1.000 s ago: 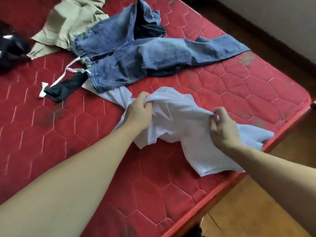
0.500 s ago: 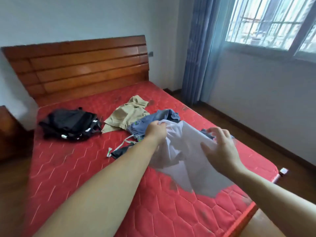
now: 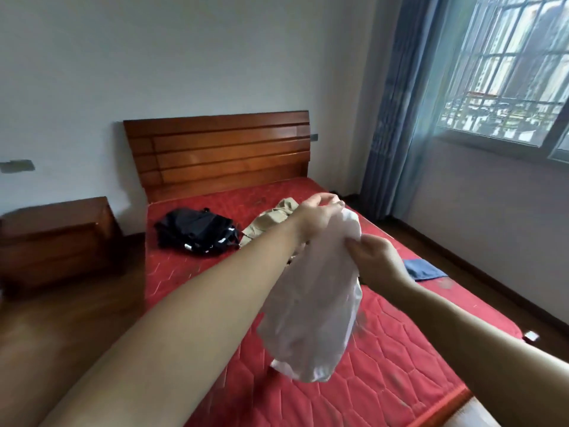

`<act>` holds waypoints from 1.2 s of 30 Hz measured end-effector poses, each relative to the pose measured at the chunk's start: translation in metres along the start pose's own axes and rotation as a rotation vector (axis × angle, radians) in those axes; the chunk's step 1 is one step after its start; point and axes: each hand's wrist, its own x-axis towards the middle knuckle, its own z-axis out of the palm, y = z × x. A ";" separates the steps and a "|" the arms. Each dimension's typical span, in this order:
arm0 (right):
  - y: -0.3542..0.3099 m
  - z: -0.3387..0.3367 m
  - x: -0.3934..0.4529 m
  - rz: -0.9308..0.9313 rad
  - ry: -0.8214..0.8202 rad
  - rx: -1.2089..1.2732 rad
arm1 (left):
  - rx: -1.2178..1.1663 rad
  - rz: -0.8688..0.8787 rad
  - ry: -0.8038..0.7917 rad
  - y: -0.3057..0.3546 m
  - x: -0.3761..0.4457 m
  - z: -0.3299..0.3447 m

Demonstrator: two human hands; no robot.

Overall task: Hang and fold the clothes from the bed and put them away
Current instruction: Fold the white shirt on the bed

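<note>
To the far left of the grips, on the red bed (image 3: 191,282), lies a black garment (image 3: 197,231), and nearer to them a beige garment (image 3: 271,218); both probably wait their turn, because only one piece can be handled at a time.

The left hand (image 3: 320,217) is raised, and its fingers pinch the top edge of the white garment (image 3: 317,303). I think it is held high so that the cloth falls open by its own weight and the person can find a shoulder or a collar. Just beside and a little below it, the right hand (image 3: 377,260) pinches the same upper edge with curled fingers, perhaps to spread the cloth between the two grips.

The white garment is in the air above the bed, under both grips and not lying on the mattress. Its long axis is nearly vertical, slightly tilted, with the gripped end pointing up and the loose bunched end pointing down toward the person. Which end is the neck I cannot tell.

To the right of the grips, a blue garment (image 3: 425,269) lies near the bed's edge.
</note>
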 end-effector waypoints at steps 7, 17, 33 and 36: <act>-0.053 -0.014 -0.088 0.168 0.037 0.504 | 0.171 -0.038 -0.338 -0.021 -0.145 -0.040; -0.158 0.008 -0.183 0.253 0.001 0.662 | 0.339 -0.005 -0.272 -0.007 -0.276 -0.108; -0.298 0.282 -0.254 -0.284 -0.366 -0.201 | -0.111 0.077 0.150 -0.057 -0.324 -0.393; -0.325 0.316 -0.253 -0.223 -0.422 -0.277 | -0.078 0.096 0.169 -0.059 -0.325 -0.440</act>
